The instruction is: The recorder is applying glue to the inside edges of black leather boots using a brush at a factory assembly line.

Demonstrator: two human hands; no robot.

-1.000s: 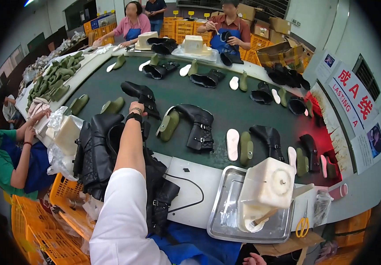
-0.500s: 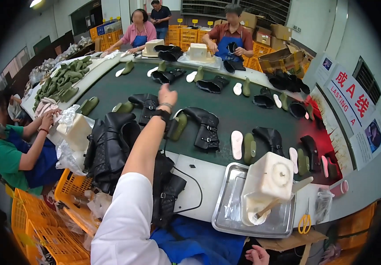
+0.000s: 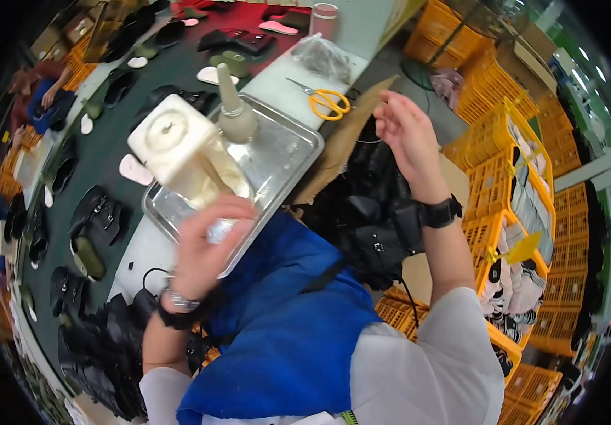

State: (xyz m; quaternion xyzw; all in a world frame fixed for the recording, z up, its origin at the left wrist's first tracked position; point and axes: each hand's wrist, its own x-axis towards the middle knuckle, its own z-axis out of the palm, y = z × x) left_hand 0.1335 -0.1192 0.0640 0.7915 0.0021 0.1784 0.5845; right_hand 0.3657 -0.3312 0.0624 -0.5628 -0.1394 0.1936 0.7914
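My left hand (image 3: 210,244), a little smeared by motion, is open with thumb and fingers apart. It hovers by the near edge of a metal tray (image 3: 277,177), close to a white plastic container (image 3: 178,134) with a squared body. In the tray a beige pot with a pointed handle (image 3: 236,117) also stands. My right hand (image 3: 404,134) is raised with loosely bent fingers and holds nothing. Below it, black boots (image 3: 369,212) lie in a cardboard box (image 3: 351,138). Scissors with yellow handles (image 3: 328,104) lie beside the tray.
Orange crates (image 3: 486,191) filled with pale pieces stand at my right. A clear plastic bag (image 3: 323,58) and a cup (image 3: 323,20) sit at the table's far end. On the green belt (image 3: 118,170) are black boots (image 3: 99,216), green shoe lasts (image 3: 87,258) and pale insoles (image 3: 135,170).
The view has turned right and down. My left hand has come back from over the belt to the tray. My right hand has risen from the lower edge to above the box.
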